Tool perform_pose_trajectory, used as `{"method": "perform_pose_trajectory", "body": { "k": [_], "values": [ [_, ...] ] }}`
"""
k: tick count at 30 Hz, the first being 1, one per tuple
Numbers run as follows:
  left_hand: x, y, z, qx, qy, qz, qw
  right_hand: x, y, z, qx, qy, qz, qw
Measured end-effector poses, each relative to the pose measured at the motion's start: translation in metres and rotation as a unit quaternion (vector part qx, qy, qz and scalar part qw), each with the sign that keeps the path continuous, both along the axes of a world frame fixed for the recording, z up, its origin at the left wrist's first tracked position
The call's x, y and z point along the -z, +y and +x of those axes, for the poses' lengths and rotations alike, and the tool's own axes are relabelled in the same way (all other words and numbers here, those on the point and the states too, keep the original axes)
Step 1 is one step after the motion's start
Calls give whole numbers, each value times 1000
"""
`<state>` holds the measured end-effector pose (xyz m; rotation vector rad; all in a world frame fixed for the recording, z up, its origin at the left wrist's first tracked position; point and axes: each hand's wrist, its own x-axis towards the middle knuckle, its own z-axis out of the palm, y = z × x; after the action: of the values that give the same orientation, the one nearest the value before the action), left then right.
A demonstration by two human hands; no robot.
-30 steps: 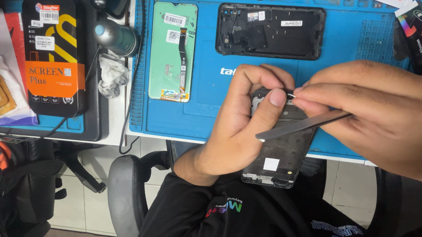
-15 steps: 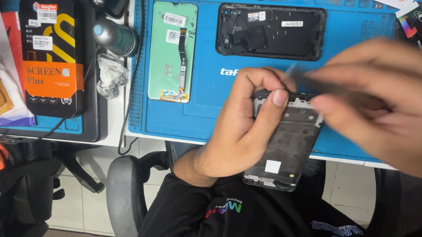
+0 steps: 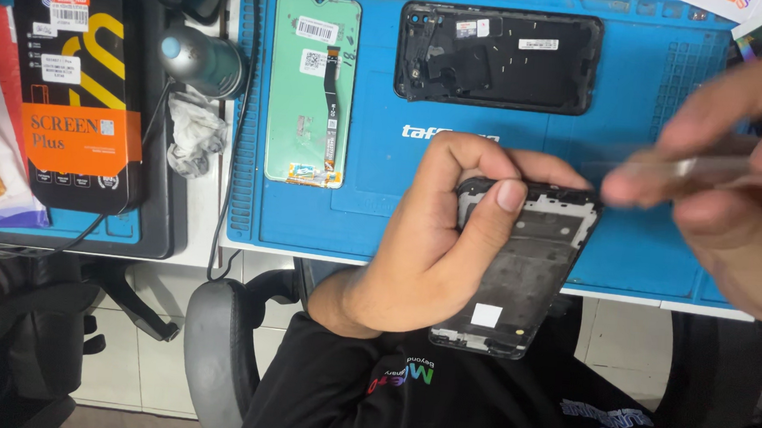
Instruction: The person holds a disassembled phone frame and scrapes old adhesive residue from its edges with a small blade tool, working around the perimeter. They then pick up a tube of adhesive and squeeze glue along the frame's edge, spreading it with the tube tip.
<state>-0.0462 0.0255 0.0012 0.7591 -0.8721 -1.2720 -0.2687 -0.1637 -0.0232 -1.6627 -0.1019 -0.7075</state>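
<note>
Left hand point(image 3: 432, 244) clamps the phone frame point(image 3: 520, 268) steady off the tabletop; blurred right hand point(image 3: 740, 194) pinches a thin tool point(image 3: 679, 170) at its top edge.

Left hand point(image 3: 437, 245) grips phone frame point(image 3: 520, 268) at blue mat point(image 3: 630, 231) edge.
Right hand point(image 3: 749, 195), blurred, pinches thin tool point(image 3: 697, 169), probably tweezers, near the frame's top corner.

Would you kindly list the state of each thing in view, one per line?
Phone frame: bare, held upright off the mat by left hand.
Thin tool: pinched in right hand, blurred.
Back cover: removed, inside up on blue mat.
Green screen panel: detached, lying flat.
</note>
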Motion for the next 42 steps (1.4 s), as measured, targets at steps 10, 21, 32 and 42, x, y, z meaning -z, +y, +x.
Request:
{"method": "perform_pose_trajectory", "body": {
  "k": [10, 21, 32, 42],
  "values": [
    [-1, 4, 3, -43, -125, -10, 991, -37, 26, 20, 69, 86, 210, 971],
    [-5, 3, -2, -88, -201, -4, 976, -71, 43, 46, 170, 295, -218, 915],
    [-3, 2, 1, -65, -141, 8, 988, -88, 16, 65, 132, 264, 21, 955],
    [0, 0, -2, -63, -160, 5, 985, -39, 31, 30, 45, 317, 67, 945]
  ]
}}
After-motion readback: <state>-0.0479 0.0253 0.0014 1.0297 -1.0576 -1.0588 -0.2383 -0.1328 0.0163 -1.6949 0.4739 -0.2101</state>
